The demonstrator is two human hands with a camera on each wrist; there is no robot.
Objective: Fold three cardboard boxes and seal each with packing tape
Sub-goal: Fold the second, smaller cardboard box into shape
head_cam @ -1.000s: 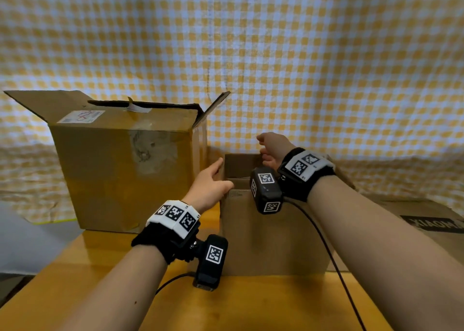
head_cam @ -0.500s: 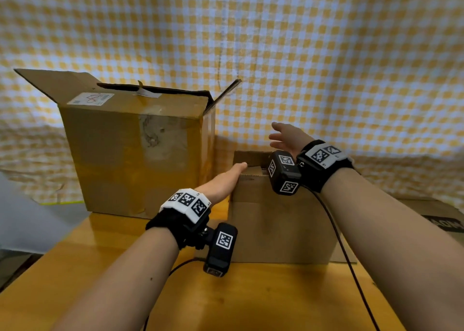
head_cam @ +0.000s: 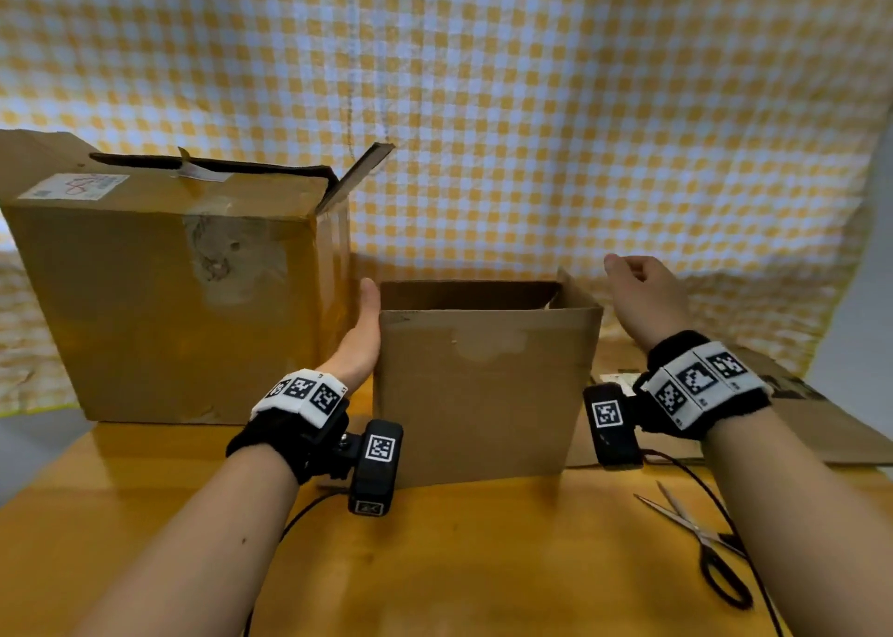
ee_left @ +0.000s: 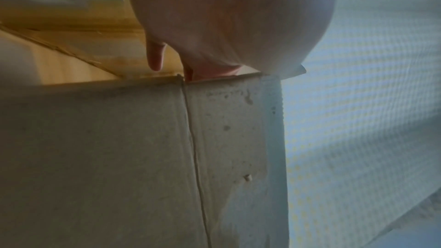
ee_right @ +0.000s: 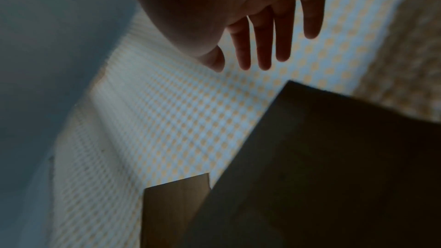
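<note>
Squaring-up looks underway: left hand flat against the small cardboard box, right hand loose, empty (top flaps need folding next).

The place looks like a makeshift packing or recording corner, not a proper workshop. A yellow checked cloth hangs as backdrop beyond both hands, and under the forearms is a varnished wooden table with cardboard boxes.
</note>
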